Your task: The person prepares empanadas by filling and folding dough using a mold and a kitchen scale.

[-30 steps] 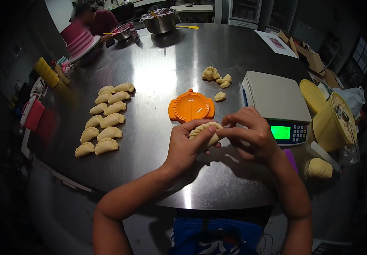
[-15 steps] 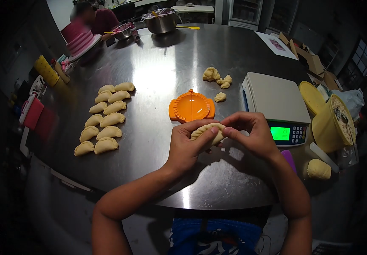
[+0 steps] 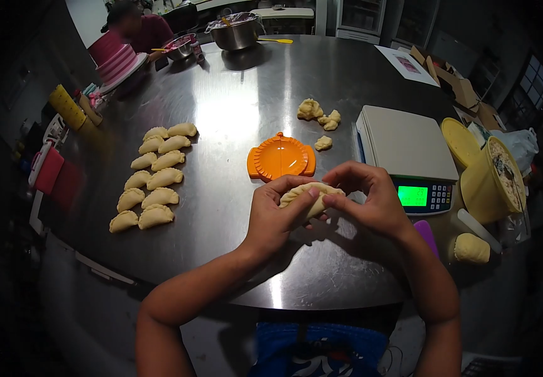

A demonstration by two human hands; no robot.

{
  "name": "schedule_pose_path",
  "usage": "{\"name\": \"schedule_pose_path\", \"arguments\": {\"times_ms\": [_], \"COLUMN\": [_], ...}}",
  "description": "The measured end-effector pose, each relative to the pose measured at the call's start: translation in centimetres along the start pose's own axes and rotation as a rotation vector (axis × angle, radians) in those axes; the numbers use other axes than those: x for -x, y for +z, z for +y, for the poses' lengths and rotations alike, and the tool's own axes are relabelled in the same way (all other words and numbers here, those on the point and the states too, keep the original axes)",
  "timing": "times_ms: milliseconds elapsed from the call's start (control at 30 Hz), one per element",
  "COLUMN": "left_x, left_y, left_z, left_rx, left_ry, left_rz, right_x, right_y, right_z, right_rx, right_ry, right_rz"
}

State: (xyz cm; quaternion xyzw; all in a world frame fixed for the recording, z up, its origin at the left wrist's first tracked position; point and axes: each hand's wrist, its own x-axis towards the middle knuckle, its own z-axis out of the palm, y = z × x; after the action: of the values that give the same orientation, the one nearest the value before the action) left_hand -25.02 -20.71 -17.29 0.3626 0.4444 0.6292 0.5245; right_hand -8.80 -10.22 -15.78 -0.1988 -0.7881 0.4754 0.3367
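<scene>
Left fingers (image 3: 304, 204) gripping a pleated dumpling (image 3: 314, 200), right fingers (image 3: 336, 193) pinching its edge, orange mold (image 3: 281, 158) on the desk (image 3: 227, 232) just beyond them, digital scale (image 3: 407, 147) beyond the right fingers.

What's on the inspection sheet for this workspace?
Surface: steel table, glare and faint smudges.
Job's things: one pleated pastry held; twelve formed pastries in two columns; orange mould; dough scraps; scale, display lit.
Clutter: purple item and cardboard, right side.
Grippers: left hand and right hand, both on the held pastry.
Cables: none identifiable for certain.
Surroundings: person behind pink cake, far left.
</scene>
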Motion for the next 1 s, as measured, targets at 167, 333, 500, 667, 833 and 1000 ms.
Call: {"name": "schedule_pose_path", "arguments": {"times_ms": [167,333,500,667,833,1000], "left_x": [0.25,0.20,0.12,0.26,0.06,0.13], "left_y": [0.44,0.35,0.20,0.17,-0.12,-0.02], "left_z": [0.51,0.48,0.41,0.64,-0.12,-0.23], "left_rx": [0.019,0.032,-0.016,-0.001,-0.102,-0.094], "left_ry": [-0.060,-0.073,-0.051,-0.038,0.036,0.032], "left_rz": [0.005,0.010,0.010,-0.006,-0.017,-0.021], "right_x": [-0.05,-0.02,0.05,0.01,0.03,0.12], "right_y": [-0.72,-0.75,-0.58,-0.74,-0.63,-0.54], "right_z": [0.05,0.23,-0.07,-0.10,0.03,-0.18], "right_rx": [-0.025,-0.107,-0.027,-0.112,0.011,0.086], "right_ry": [0.118,0.216,0.131,0.157,0.130,0.113], "right_rz": [-0.084,-0.075,-0.100,-0.103,-0.082,-0.077]}}
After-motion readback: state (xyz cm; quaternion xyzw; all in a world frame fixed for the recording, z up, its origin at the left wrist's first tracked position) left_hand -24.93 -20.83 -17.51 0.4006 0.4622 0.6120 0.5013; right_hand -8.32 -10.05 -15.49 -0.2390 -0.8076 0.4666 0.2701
